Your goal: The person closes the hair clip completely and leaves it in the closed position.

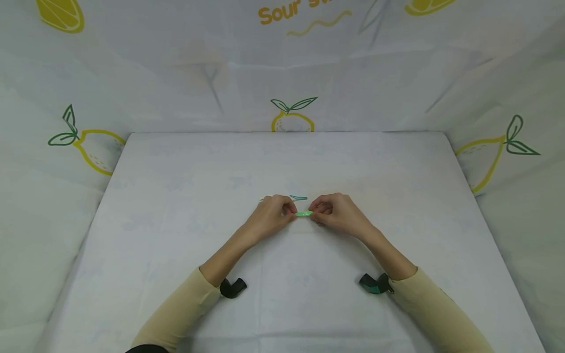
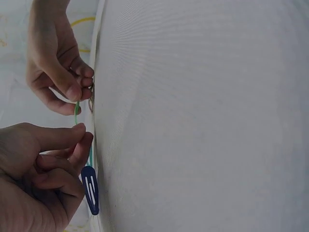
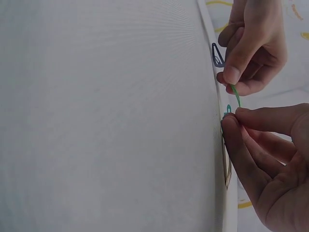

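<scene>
Between my two hands, a thin green hair clip (image 1: 303,213) is held just over the white table. My left hand (image 1: 272,214) pinches one end of it with thumb and forefinger. The other end is pinched by my right hand (image 1: 339,212). The fingertips cover both ends, so only the middle of the clip shows. Behind the hands lies a teal hair clip (image 1: 298,198). A navy snap hair clip (image 2: 90,190) lies beside the left hand, seen in both wrist views. Next to the right hand, thin brownish loops (image 3: 227,166) lie partly hidden behind its fingers.
The white-covered table (image 1: 185,181) extends around both hands. White cloth walls (image 1: 176,88) printed with lemons rise at its back and sides. Dark wrist-worn devices (image 1: 233,288) sit by the sleeve cuffs.
</scene>
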The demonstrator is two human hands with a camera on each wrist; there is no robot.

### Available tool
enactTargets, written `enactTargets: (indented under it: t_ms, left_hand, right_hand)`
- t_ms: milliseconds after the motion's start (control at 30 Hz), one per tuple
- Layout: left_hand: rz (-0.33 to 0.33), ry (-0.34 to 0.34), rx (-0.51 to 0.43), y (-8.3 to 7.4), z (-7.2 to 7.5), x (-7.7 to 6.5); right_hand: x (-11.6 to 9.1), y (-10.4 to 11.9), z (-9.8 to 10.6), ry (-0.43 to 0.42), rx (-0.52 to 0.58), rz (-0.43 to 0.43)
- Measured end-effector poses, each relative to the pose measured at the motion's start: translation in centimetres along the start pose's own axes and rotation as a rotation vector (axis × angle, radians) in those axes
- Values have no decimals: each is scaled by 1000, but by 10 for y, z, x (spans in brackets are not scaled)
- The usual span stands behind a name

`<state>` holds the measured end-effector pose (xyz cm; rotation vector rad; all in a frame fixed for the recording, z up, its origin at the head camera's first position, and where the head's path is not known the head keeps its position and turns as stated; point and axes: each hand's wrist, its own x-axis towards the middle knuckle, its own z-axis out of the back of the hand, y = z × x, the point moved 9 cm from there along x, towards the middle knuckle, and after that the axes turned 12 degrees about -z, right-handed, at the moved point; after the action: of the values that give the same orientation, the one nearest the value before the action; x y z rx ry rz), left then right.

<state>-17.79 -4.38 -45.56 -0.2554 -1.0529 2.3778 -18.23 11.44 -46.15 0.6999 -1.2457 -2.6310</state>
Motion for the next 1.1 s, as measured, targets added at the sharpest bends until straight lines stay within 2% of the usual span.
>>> enactTargets:
  t_ms: [300, 600, 1100]
  left_hand:
    - [-20, -5, -76, 4, 2, -1]
    - [1, 2, -96, 10, 3, 1]
    - [41, 8, -108, 12, 2, 0]
  right_hand:
    - [-1, 0, -1, 10, -1, -11]
    - [1, 0, -2, 10, -18, 0]
    - [1, 0, -1, 5, -44, -22]
